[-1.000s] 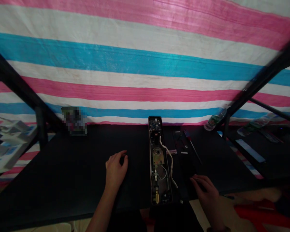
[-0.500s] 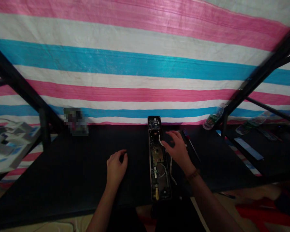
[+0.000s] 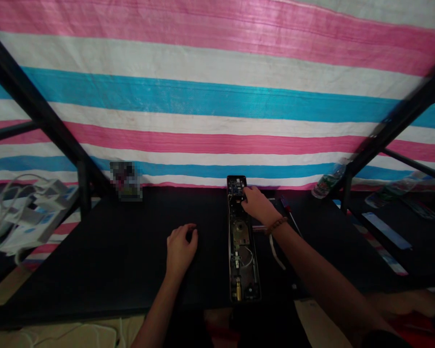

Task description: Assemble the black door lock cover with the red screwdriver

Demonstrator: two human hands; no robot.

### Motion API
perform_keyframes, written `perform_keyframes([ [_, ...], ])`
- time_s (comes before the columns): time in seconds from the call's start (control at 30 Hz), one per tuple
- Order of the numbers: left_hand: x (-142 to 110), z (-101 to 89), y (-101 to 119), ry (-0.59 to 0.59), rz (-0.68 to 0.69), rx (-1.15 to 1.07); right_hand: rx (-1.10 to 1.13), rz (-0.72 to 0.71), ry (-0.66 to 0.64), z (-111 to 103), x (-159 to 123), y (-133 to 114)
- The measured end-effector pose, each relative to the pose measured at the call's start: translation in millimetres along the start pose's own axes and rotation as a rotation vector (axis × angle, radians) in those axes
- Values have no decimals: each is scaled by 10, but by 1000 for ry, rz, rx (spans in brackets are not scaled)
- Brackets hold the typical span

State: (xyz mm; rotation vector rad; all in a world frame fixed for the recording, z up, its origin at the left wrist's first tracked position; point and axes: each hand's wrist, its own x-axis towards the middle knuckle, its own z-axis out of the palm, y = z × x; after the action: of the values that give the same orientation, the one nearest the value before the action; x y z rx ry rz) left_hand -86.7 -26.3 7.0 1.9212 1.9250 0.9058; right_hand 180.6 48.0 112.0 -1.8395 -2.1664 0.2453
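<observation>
A long, narrow black door lock housing (image 3: 235,232), open on its top side, lies lengthwise on the black table (image 3: 130,251). Inside it show a circuit board (image 3: 235,185) at the far end, a metal plate (image 3: 240,233) in the middle, thin wires and a brass-coloured cylinder (image 3: 239,290) at the near end. My right hand (image 3: 258,203) reaches to the housing's upper right edge, fingers pinched beside the circuit board; what lies between the fingertips is hidden. To the left of the housing, my left hand (image 3: 181,246) rests on the table, loosely curled with thumb and forefinger apart, holding nothing.
Right of the housing lie a screwdriver (image 3: 292,215) and a white strip (image 3: 276,253). A plastic bottle (image 3: 325,184) leans at the back right. Power strips with plugs and cables (image 3: 39,212) sit at far left. Black frame bars (image 3: 384,130) flank the table before a striped sheet (image 3: 217,101).
My right hand has moved forward to the housing's far end, and its spread fingers have closed into a pinch. The left hand stays on the table. The view has shifted slightly left.
</observation>
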Motion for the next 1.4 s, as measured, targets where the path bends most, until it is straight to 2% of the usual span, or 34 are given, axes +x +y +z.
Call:
perform_keyframes([
  [0.17,-12,-9,32,11,-6,18,-6,-46,-39,27,49,44],
  [0.53,-15,16,0,11,-7,-22,-59,-55,86,96,99,31],
  [0.83,-7,-6,20,5,-33,-27,-165,-220,229,196,55,11],
  [1.17,-16,-8,21,22,-23,-41,-235,-289,207,250,16,7],
  [1.3,-21,-13,28,45,-16,-63,-182,-267,258,165,34,-21],
  [1.4,-15,-7,8,44,-21,-76,-43,-252,427,-67,17,-112],
])
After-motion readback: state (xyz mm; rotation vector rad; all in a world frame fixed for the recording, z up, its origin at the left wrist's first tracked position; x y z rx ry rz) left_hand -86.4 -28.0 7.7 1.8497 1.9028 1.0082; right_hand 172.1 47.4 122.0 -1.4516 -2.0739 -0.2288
